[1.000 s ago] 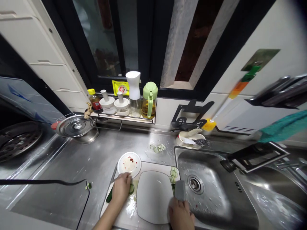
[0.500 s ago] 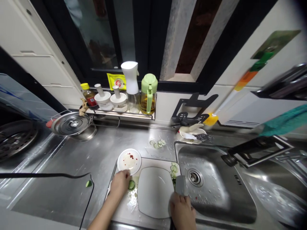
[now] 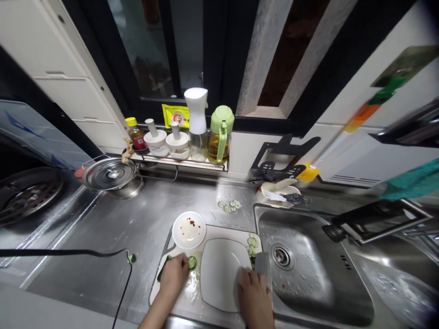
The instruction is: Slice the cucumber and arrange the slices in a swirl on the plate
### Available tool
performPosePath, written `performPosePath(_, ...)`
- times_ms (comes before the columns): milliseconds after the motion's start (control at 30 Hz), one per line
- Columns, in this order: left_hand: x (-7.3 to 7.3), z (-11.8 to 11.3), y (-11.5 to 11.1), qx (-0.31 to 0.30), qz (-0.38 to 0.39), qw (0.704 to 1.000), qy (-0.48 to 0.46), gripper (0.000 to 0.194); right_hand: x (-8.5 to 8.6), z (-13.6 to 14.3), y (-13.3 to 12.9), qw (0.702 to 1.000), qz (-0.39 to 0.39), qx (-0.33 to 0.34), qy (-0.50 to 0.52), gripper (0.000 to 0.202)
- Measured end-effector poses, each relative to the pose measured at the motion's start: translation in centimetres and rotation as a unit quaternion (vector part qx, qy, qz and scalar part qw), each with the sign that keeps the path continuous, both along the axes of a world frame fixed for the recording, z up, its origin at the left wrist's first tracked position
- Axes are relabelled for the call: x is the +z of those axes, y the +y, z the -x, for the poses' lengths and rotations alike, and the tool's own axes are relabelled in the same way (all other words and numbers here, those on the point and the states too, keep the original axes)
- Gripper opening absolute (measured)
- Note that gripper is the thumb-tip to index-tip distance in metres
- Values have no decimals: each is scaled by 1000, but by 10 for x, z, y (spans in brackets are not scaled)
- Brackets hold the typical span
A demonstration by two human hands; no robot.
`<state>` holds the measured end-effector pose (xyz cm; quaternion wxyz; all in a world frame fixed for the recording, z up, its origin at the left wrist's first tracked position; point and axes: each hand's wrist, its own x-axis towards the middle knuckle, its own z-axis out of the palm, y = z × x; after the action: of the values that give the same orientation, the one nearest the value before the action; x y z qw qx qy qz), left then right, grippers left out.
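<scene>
On the cutting board [image 3: 187, 298] lies a white square plate [image 3: 221, 274]. My left hand [image 3: 174, 274] is closed at the board's left side, beside a cucumber slice [image 3: 191, 262]; a dark green piece shows partly under it, and what its fingers hold is hidden. My right hand [image 3: 254, 292] rests with bent fingers at the plate's right edge, over the near end of a grey knife blade [image 3: 262, 263]; its grip on the knife is hidden. Cucumber slices [image 3: 253, 242] lie by the board's upper right corner. A round white dish [image 3: 189, 230] with red bits stands at the upper left.
A steel sink [image 3: 302, 260] is to the right, with a black tap [image 3: 334, 232] over it. Behind are more slices [image 3: 229, 206] and a rack [image 3: 178, 160] with bottles and jars. A lidded pot [image 3: 111, 176] and a green piece [image 3: 132, 258] are left.
The whole view has shifted a little. My left hand has moved down from the round dish's edge, and my right hand has moved up and left, onto the plate's right edge.
</scene>
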<state>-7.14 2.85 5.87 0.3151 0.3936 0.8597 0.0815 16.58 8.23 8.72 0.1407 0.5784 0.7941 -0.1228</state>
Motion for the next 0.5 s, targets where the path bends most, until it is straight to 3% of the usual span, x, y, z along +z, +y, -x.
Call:
performPosePath(133,-5,1,-2,21,-31,999,-20,14,-2,12,0,999,30,9,40,38)
performPosePath(233,-4,4,-3,19,-72,995,-61,12,-9,22,2,989,57,32,135,34)
performPosePath(400,7,2,4,-46,-137,970,-196,7,-16,46,14,926,50,96,361,38)
performPosePath(500,13,-5,14,-89,-132,954,-253,7,-15,56,23,902,53,96,417,34)
